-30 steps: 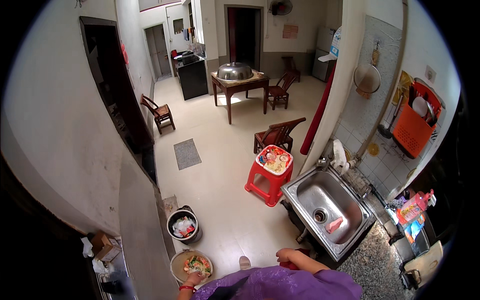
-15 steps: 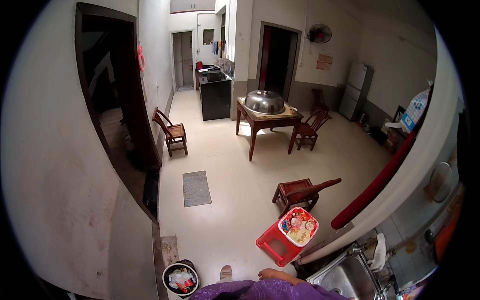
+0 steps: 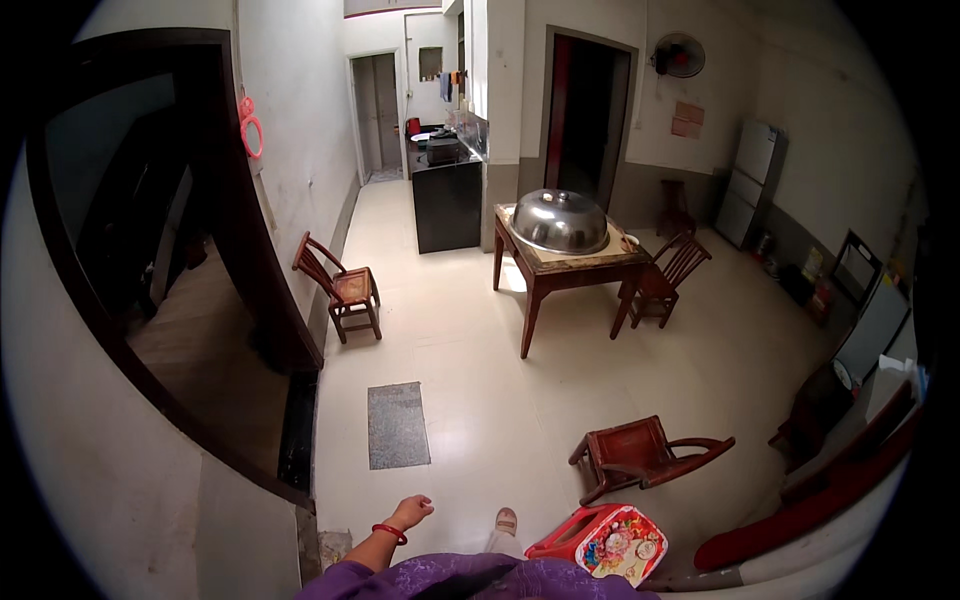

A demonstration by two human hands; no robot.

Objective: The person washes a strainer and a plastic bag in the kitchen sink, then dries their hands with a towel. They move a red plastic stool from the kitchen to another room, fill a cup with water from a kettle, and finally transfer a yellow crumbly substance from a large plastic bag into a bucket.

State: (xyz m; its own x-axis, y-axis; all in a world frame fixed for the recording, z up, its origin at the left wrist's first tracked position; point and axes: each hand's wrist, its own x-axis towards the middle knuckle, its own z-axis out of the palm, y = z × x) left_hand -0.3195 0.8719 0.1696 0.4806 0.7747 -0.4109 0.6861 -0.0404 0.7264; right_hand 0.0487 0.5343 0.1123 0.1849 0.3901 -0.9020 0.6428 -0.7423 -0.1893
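Note:
My left hand (image 3: 410,512) swings out in front of my purple top (image 3: 480,580), a red bangle (image 3: 389,534) round its wrist. Its fingers are loosely bent and slightly apart, and I see nothing in them. The hand touches nothing; the grey floor mat (image 3: 397,426) is the nearest thing ahead of it. My right hand is out of view. One of my feet in a light shoe (image 3: 507,521) shows on the pale floor, left of a red plastic stool (image 3: 562,536) with a flowered tray (image 3: 624,546) on top.
A wooden chair (image 3: 622,458) stands just beyond the stool. Farther off, a wooden table (image 3: 590,266) bears a big steel dome cover (image 3: 560,222). Another chair (image 3: 353,287) is by the left wall, near a dark doorway (image 3: 215,330). A black counter (image 3: 447,208) stands at the back.
I have moved forward: table, chairs and mat are nearer. The waste bin and sink have left the view. My left arm has swung in; my right hand has gone out of sight.

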